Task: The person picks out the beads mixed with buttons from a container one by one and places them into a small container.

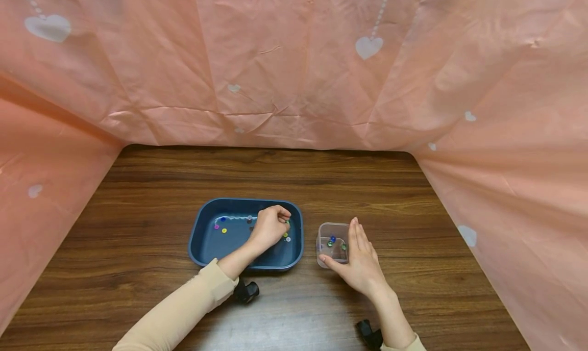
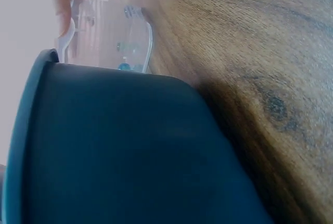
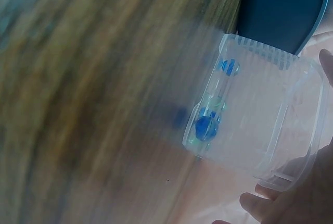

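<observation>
My left hand (image 1: pixel 270 226) reaches into the right part of a dark blue tray (image 1: pixel 195 228), its fingertips pinching a small green marble (image 1: pixel 288 221), mostly hidden by the fingers. Small colored pieces lie on the tray floor, among them a pink piece (image 1: pixel 216 227), a yellow piece (image 1: pixel 224 230) and a pale one (image 1: pixel 288 239). To the right stands a clear plastic container (image 1: pixel 325 259) holding blue and green marbles, including a blue marble (image 3: pixel 206 128). My right hand (image 1: pixel 363 264) rests against the container's right side, fingers straight, with the thumb at its near edge.
Everything stands on a brown wood-grain table (image 1: pixel 275 175). A pink curtain (image 1: pixel 294 85) with white hearts encloses the back and both sides. Black wrist devices show beneath both forearms. A gap of table separates tray and container.
</observation>
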A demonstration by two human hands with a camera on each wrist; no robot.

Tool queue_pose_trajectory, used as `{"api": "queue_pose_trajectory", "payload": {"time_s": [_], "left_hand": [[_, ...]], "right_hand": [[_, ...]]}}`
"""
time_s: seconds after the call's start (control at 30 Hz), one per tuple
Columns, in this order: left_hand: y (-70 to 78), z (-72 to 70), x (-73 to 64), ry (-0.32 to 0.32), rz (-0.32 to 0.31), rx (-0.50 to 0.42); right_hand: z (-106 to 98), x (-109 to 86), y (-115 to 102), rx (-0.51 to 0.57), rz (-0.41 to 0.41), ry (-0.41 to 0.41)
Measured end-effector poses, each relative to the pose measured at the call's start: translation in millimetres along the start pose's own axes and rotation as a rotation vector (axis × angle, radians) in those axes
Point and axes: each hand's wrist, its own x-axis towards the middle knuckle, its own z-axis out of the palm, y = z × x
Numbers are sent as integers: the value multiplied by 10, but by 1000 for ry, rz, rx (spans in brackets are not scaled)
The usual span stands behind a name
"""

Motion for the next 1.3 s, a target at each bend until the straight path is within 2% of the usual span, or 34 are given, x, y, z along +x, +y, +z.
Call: {"api": "queue_pose_trajectory", "payload": {"time_s": [0.27,0.67,0.87,1.1,1.3], "left_hand": [[29,-23,2,35,31,-6],[253,-39,-49,58,69,-38],[319,-22,-66,43,71,-65],[396,-26,-89,33,113,-77],[473,-30,-118,28,124,-78]], "right_hand": [[8,5,3,-10,-4,7],[13,2,3,-9,-7,8],[18,-1,16,-11,-14,18],[17,0,18,-11,-13,15],[18,1,16,-9,-15,19]]}}
